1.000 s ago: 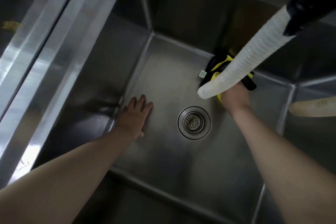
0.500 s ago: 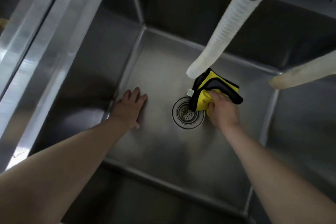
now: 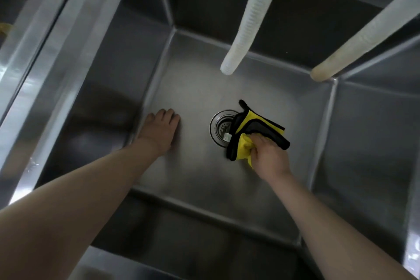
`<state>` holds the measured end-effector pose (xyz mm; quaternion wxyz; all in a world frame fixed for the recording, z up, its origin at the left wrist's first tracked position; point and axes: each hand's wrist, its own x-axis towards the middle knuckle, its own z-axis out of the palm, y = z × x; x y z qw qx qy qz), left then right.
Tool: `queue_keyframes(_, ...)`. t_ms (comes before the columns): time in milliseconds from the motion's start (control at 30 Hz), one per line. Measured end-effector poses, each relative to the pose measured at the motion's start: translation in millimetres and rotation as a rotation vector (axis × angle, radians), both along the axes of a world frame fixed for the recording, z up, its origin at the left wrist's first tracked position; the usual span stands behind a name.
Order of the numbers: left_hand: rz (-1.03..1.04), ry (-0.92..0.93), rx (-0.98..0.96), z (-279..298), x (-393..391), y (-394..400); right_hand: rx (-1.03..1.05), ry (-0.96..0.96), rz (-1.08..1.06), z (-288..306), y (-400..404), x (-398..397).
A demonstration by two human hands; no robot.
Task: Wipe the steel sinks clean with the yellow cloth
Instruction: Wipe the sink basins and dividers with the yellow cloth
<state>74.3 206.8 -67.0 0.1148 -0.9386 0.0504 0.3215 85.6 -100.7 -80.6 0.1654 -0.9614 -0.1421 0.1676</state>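
The deep stainless steel sink basin (image 3: 204, 188) is holding both arms. Two pale ribbed hoses (image 3: 247, 18) are hanging above it. The left hand (image 3: 160, 130) is pressing flat, fingers straight, on the floor. The right hand (image 3: 268, 157) is gripping the yellow black-edged cloth (image 3: 252, 132), which is overlapping the round metal drain (image 3: 219, 126); its small white tag (image 3: 227, 137) is too blurred to read.

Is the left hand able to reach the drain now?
Probably yes: the left hand rests flat beside the drain, bare steel between; the yellow cloth covers only its right edge.
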Motion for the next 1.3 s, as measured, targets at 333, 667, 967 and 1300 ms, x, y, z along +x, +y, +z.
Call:
queue_keyframes(333,0.166,0.242,-0.261,27,-26,-6,0.264,0.438,-0.378,23,-10,17)
queue_keyframes(667,0.342,0.302,-0.463,97,-82,-42,0.368,0.596,-0.572,49,-38,3)
queue_keyframes(967,0.309,0.283,-0.535,126,-130,-63,0.054,0.769,-0.366,38,-57,-36)
queue_keyframes(1300,0.281,0.106,-0.587,167,-157,-58,-0.200,0.819,-0.255,47,-81,-74)
